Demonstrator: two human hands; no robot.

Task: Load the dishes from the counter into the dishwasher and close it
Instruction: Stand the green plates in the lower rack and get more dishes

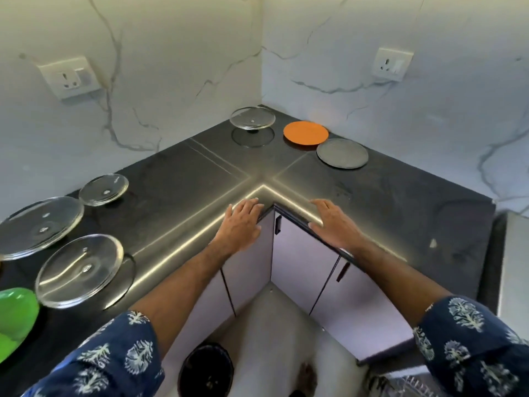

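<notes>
My left hand [242,224] and my right hand [332,224] rest flat on the front edge of the dark L-shaped counter [177,179], one on each side of its inner corner, holding nothing. At the back corner sit a clear glass plate [252,118], an orange plate [305,132] and a grey plate [342,153]. Along the left side lie three clear glass plates: a small one [103,189], a large one [40,226] and a nearer one [80,270]. A green plate [14,319] shows at the left edge. A wire dishwasher rack [412,385] peeks in at the bottom right.
Pale cabinet doors [303,253] with dark handles stand below the counter corner. A round black bin [206,371] is on the floor between my arms. Marble walls carry two sockets [70,77] [392,63]. A steel surface [515,267] lies at the right edge.
</notes>
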